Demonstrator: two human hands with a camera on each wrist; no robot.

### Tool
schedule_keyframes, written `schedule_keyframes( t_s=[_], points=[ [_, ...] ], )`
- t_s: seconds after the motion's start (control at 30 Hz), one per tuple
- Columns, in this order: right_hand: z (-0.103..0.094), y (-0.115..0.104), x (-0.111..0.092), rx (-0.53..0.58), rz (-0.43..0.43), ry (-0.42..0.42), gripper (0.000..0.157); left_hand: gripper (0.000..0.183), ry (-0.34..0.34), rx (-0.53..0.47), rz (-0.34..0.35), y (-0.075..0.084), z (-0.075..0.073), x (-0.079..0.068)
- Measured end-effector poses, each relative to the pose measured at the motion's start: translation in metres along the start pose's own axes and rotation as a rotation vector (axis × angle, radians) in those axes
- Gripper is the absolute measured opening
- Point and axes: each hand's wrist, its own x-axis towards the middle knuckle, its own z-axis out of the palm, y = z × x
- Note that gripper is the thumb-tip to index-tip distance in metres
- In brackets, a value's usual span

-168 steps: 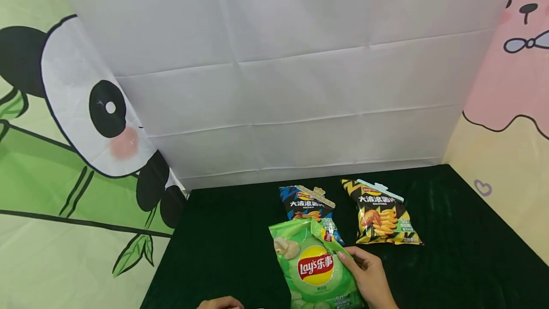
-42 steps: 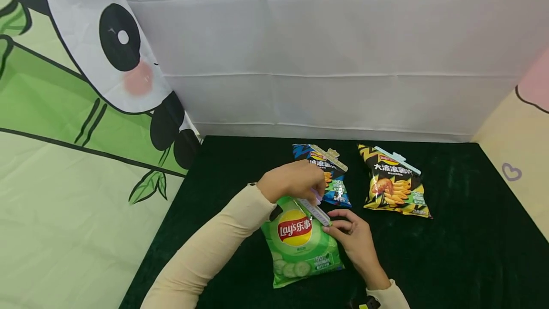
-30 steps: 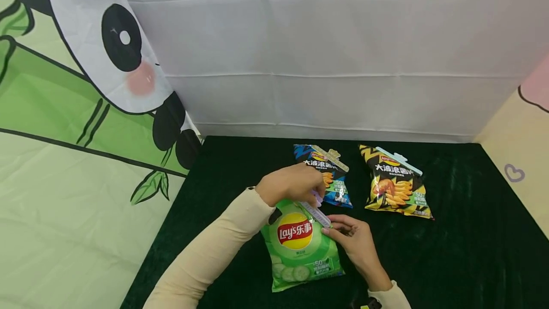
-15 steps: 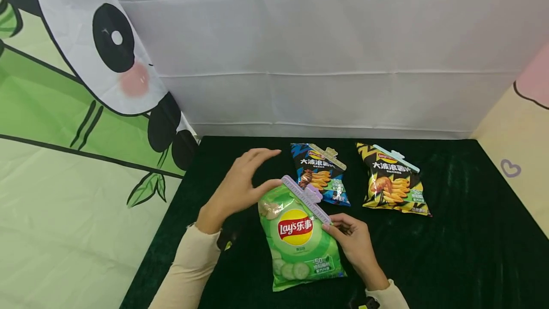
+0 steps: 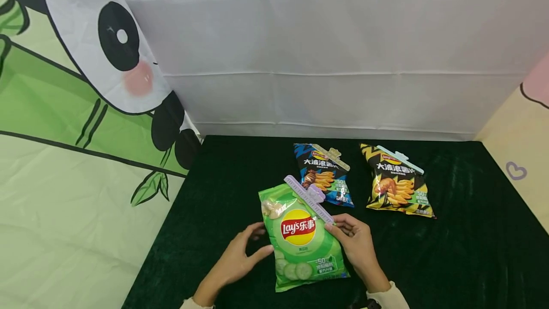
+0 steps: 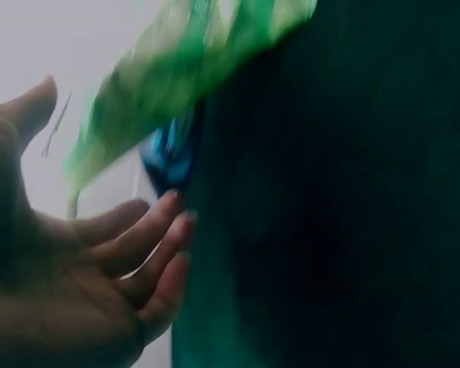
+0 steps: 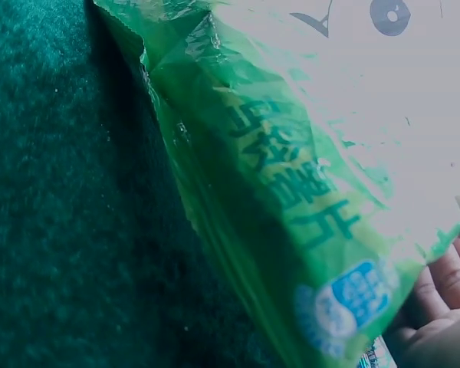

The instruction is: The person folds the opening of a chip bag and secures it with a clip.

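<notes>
A green Lay's chip bag (image 5: 300, 252) leans tilted above the dark cloth, with a lilac bag clip (image 5: 309, 199) across its upper right corner. My right hand (image 5: 358, 244) pinches the bag's right edge just below the clip's lower end. Beside the bag's left edge is my left hand (image 5: 236, 256), thumb and fingers spread, holding nothing. In the left wrist view its fingers (image 6: 149, 238) are extended under the blurred bag (image 6: 161, 84). The right wrist view shows the back of the bag (image 7: 268, 192) and part of a hand (image 7: 448, 295) at the right edge.
Behind the green bag lies a blue chip bag (image 5: 323, 175) with a beige clip (image 5: 331, 156). A black and yellow chip bag (image 5: 396, 187) with a pale blue clip (image 5: 401, 159) lies to its right. White cloth (image 5: 300, 99) hangs behind the dark green tabletop (image 5: 463, 232).
The clip, not seen on the green bag at first, came onto its corner under my left hand. That hand then released it and moved down to the bag's left side. My right hand keeps its pinch.
</notes>
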Motion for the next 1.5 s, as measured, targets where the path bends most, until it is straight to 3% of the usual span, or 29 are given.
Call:
schedule_keyframes(
  t_s=[0.1, 0.17, 0.33, 0.6, 0.83, 1.07, 1.27, 1.5],
  points=[
    [0.000, 0.000, -0.001, 0.016, 0.023, 0.003, 0.029, 0.057, -0.146, -0.062, 0.035, 0.001, 0.014, -0.001],
    [0.000, 0.000, -0.001, 0.024, 0.036, 0.004, 0.030, 0.051, -0.204, -0.085, 0.054, 0.001, 0.020, -0.001],
    [0.000, 0.001, -0.001, 0.045, 0.055, 0.013, 0.032, 0.047, -0.227, -0.098, 0.077, 0.000, 0.030, 0.000],
    [0.006, -0.001, -0.001, 0.073, 0.103, 0.040, 0.033, 0.060, -0.240, -0.241, 0.078, -0.002, 0.035, -0.003],
    [0.015, -0.004, 0.001, 0.101, 0.152, 0.033, 0.034, 0.058, -0.177, -0.293, 0.055, -0.003, 0.034, -0.003],
    [0.026, -0.006, 0.004, 0.103, 0.053, -0.016, 0.036, 0.061, -0.120, -0.381, 0.014, -0.007, 0.015, 0.001],
    [0.038, -0.010, 0.014, 0.087, -0.044, -0.085, 0.043, 0.061, 0.004, -0.394, -0.027, -0.009, 0.000, 0.006],
    [0.055, -0.019, 0.029, 0.153, -0.111, -0.221, 0.052, 0.062, 0.212, -0.411, -0.064, -0.012, -0.010, 0.014]
  ],
)
